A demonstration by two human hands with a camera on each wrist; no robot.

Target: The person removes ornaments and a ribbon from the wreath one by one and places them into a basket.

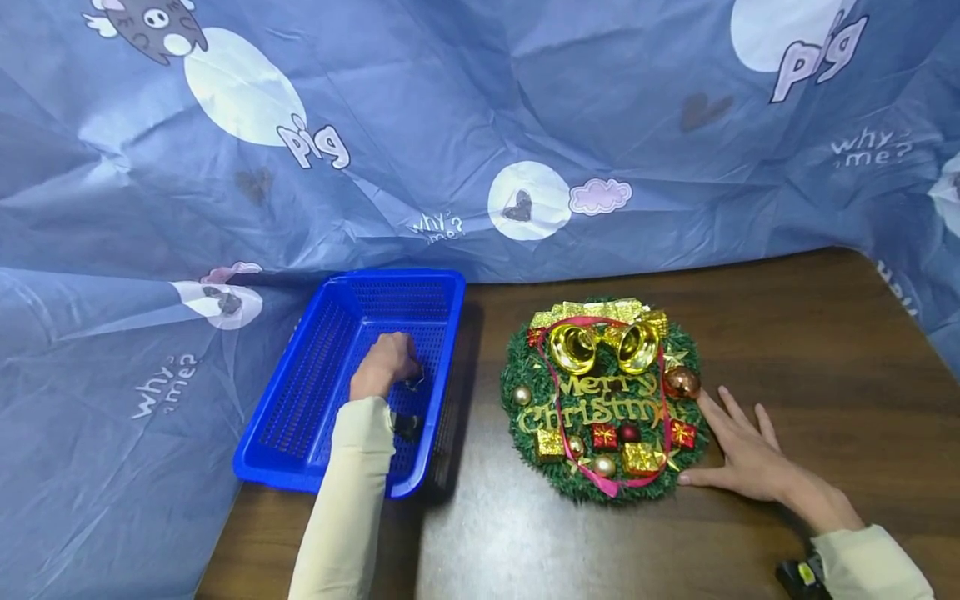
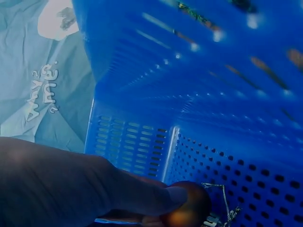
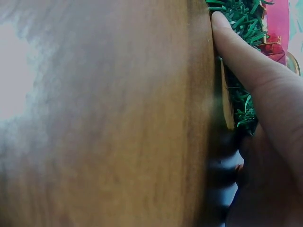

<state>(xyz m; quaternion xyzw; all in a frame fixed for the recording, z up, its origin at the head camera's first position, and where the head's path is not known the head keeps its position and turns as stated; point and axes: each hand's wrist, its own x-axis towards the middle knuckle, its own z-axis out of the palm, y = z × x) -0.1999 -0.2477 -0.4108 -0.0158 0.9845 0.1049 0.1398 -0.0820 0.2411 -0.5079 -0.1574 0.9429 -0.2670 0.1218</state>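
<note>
Flat right hand [image 1: 750, 454] steadies wreath [image 1: 603, 400]; left hand [image 1: 386, 362] pinches bauble [image 2: 187, 210].

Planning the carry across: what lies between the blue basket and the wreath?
Only bare wooden table in the head view; the blue basket and wreath stand apart, nothing between.

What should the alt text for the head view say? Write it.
A person's left hand reaches into a blue basket and holds a small ornament, while the right hand rests flat against a Christmas wreath on a wooden table.
</note>
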